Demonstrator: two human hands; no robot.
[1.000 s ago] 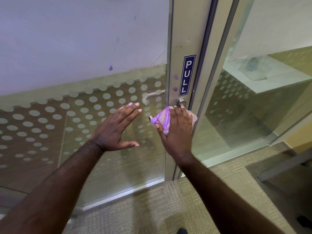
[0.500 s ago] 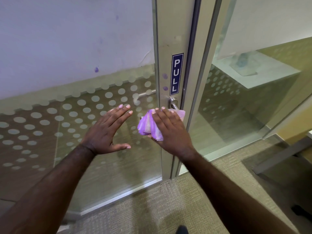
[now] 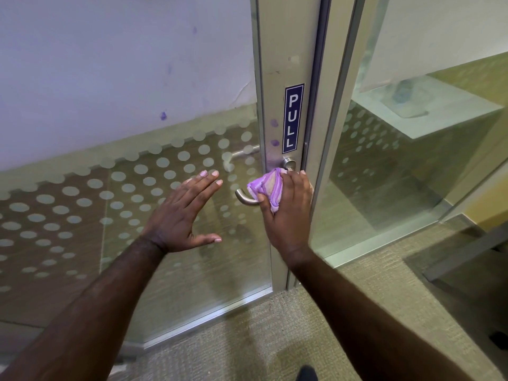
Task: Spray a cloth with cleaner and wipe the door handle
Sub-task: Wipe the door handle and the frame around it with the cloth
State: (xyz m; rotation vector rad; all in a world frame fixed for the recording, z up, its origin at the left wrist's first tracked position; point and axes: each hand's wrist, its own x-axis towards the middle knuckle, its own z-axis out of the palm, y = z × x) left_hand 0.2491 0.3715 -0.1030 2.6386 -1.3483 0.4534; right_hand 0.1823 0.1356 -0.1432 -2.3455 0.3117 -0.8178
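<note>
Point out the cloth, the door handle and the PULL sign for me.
cloth [image 3: 268, 187], head view, on its purple folds beside the fingers.
door handle [image 3: 243, 198], head view, on the bare curved end.
PULL sign [image 3: 293, 119], head view, on its blue middle.

One head view, close to the door.
It looks forward and down, over both forearms, at the handle [image 3: 245, 198] and carpet [image 3: 275, 339].

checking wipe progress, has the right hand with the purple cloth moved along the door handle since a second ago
Yes. The right hand with the crumpled purple cloth has shifted toward the blue PULL sign side, uncovering the curved metal door handle tip.
</note>
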